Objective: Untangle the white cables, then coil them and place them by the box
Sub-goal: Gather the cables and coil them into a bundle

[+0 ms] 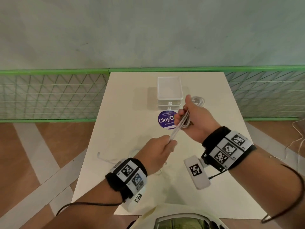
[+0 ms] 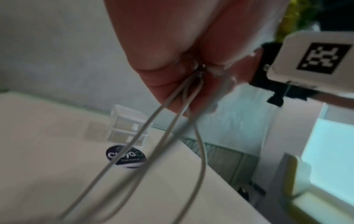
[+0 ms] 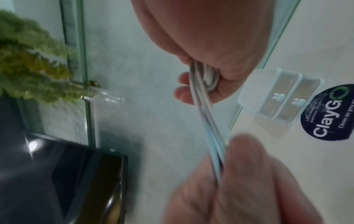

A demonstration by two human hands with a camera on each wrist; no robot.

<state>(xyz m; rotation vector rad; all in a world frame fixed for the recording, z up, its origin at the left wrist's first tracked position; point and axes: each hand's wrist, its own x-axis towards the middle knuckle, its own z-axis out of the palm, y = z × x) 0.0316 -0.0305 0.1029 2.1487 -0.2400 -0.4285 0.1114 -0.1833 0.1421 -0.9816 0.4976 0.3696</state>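
White cable strands are stretching in a taut bundle between our two hands above the table, in the head view. We are clenching our right hand around the folded loops, and our left hand is pinching the lower end of the bundle. A second white cable coil is lying just to the right of the clear box, and a loose cable end is trailing on the table to our left.

From the left wrist, our left hand is gripping cable strands that are hanging in loops.

From the right wrist, our right hand is curling round the cable loops, with our left hand pinching below.
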